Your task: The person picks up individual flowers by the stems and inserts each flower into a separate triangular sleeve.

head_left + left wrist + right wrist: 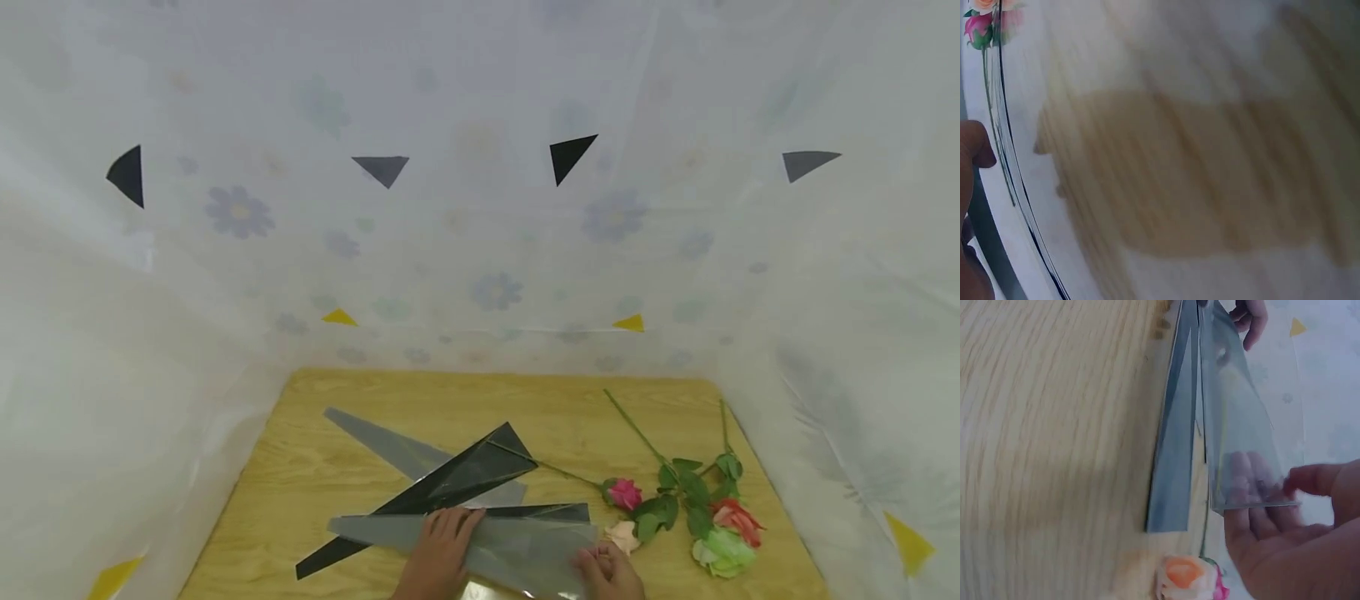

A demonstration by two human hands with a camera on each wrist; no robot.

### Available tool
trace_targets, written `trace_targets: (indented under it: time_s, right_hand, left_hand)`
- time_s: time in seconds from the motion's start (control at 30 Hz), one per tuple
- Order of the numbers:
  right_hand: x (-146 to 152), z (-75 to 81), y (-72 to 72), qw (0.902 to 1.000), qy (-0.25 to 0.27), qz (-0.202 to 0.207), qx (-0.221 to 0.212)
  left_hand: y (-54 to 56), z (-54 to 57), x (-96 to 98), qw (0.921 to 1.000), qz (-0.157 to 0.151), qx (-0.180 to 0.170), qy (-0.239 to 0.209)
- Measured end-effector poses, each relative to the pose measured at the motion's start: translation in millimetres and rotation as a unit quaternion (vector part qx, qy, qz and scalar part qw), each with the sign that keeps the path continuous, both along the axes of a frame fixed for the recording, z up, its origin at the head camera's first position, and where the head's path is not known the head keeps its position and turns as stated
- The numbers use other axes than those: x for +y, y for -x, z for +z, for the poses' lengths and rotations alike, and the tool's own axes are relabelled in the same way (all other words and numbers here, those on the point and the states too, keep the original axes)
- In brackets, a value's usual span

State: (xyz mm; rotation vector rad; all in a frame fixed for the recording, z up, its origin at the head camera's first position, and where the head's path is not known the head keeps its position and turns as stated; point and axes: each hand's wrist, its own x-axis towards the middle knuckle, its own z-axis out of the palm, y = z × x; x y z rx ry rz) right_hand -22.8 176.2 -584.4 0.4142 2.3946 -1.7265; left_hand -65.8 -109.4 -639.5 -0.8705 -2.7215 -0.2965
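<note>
A translucent grey plastic flower sleeve (536, 546) lies across the front, tilted up in the right wrist view. My left hand (440, 552) holds its middle, fingertips over the far edge. Its thumb is hidden in the head view. My right hand (1300, 534) pinches the sleeve's wide end; its fingers show through the clear film, but whether inside or behind I cannot tell. Just beyond is a black-backed sleeve (547, 512). Another black sleeve (442, 483), with a stem over its wide end, overlaps a grey sleeve (390, 442).
Right of the sleeves lie a pink rose (624, 494), a peach rose (622, 536), a red rose (738, 521) and a pale green flower (723, 552), with leafy stems. The wooden table (360, 392) is enclosed by white flower-patterned sheeting (480, 250).
</note>
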Motion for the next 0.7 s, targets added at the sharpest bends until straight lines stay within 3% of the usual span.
trace_targets:
  time_s: [0.07,0.13,0.2,0.3,0.43,0.5,0.6,0.7]
  right_hand:
    - [0.1,-7.6,3.4,0.9959,0.083,0.036,-0.007]
    - [-0.6,-13.4,6.7,0.9850,0.156,0.067,-0.026]
    - [-3.4,-17.0,8.8,0.9748,0.197,0.089,-0.054]
    - [-4.5,-19.3,7.3,0.9667,0.216,0.103,-0.090]
    - [-5.4,-19.7,4.2,0.9526,0.261,0.118,-0.102]
    - [-5.8,-19.5,3.8,0.9416,0.292,0.132,-0.104]
    - [-7.4,-18.8,4.7,0.9368,0.296,0.153,-0.108]
    - [-8.6,-17.8,6.0,0.9235,0.318,0.178,-0.119]
  left_hand:
    - [-0.1,-4.4,0.2,1.0000,-0.006,-0.005,0.003]
    - [0.3,-8.5,1.4,0.9999,-0.010,-0.002,0.007]
    - [0.4,-11.3,2.8,0.9999,-0.014,0.008,0.004]
    - [-1.1,-15.9,8.6,0.9989,-0.020,0.043,0.003]
    - [-3.1,-20.5,14.8,0.9957,-0.034,0.086,-0.005]
    - [-3.3,-21.6,17.8,0.9953,-0.035,0.089,-0.016]
    - [-3.4,-20.6,22.9,0.9961,-0.034,0.076,-0.030]
    - [-2.9,-19.2,27.7,0.9963,-0.035,0.069,-0.037]
